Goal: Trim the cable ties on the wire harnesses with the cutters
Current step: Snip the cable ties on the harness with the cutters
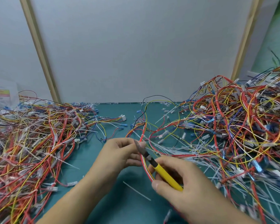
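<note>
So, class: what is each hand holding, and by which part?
Right hand grips the cutters by the yellow handles. Left hand pinches a harness near the cutter tip.

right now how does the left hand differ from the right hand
The left hand holds the wire harness; the right hand grips the yellow-handled cutters. The left hand sits farther from the camera, the right hand nearer. Both are curled round something above the green mat.

Two bare hands: left hand (120,152), right hand (184,185). One pair of yellow-handled metal cutters (166,174). One held red and white wire harness (145,165). Two sprawling heaps of multicoloured harnesses: left heap (31,139), right heap (241,126). White tie offcuts (137,190) beyond counting.
</note>
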